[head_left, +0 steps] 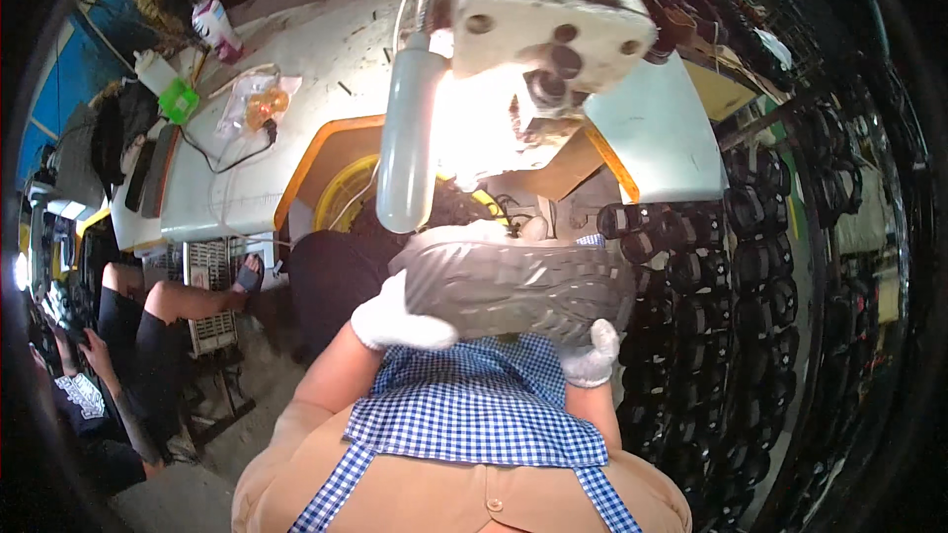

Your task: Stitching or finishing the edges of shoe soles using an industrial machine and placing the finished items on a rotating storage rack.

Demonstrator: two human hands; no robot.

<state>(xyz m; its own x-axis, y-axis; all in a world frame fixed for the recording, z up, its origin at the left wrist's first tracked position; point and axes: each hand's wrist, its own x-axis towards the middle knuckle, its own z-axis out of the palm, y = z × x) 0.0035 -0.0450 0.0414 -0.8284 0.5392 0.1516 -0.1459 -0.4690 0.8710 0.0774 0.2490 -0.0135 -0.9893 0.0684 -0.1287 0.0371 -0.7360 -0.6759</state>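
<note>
In front of my apron I hold a dark grey footwear piece with its treaded sole (513,291) facing me. Its upper side is turned away, so I cannot tell whether it is a shoe or a sandal. My left hand (400,321), in a white glove, grips the left end with the thumb across the tread. At the lower right edge, my gloved right hand (592,355) is closed on the other end. Just beyond the sole stands a pale machine head (553,20), brightly lit, with a grey tubular lamp (410,138) hanging at its left.
A white worktable (326,69) with an orange-edged cutout surrounds the machine. On it are a bottle (215,30), a green container (178,99) and a cable. Rows of black sandals (691,286) fill the right side. A person (109,365) sits at the left.
</note>
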